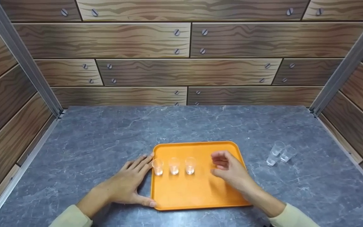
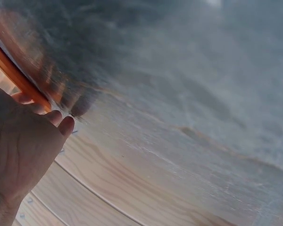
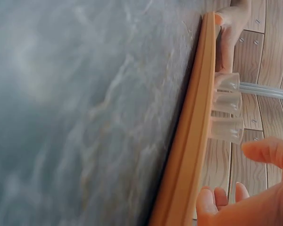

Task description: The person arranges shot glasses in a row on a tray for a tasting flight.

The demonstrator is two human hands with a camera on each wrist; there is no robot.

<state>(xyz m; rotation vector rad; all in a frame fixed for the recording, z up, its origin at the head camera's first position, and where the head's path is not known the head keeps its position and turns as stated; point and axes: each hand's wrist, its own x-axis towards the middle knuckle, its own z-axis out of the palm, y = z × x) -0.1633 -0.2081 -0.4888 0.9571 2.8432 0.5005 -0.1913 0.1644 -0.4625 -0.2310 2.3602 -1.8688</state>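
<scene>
Three clear cups stand in a row on the orange tray [image 1: 200, 192]: a left one [image 1: 158, 167], a middle one [image 1: 174, 166] and a right one [image 1: 190, 165]. My left hand [image 1: 126, 184] lies with spread fingers against the tray's left edge, its thumb at the near left corner; the left wrist view shows its fingertips by the orange rim [image 2: 19, 77]. Over the tray's right part hovers my right hand [image 1: 232, 171], fingers slightly bent and holding nothing. In the right wrist view that hand [image 3: 259, 179] is apart from the nearest cup [image 3: 226, 129].
Right of the tray, three more clear cups [image 1: 277, 148] stand close together on the grey marbled table [image 1: 106, 132]. Wood-patterned walls [image 1: 137, 41] and metal corner posts [image 1: 27, 56] enclose the table at the back and sides.
</scene>
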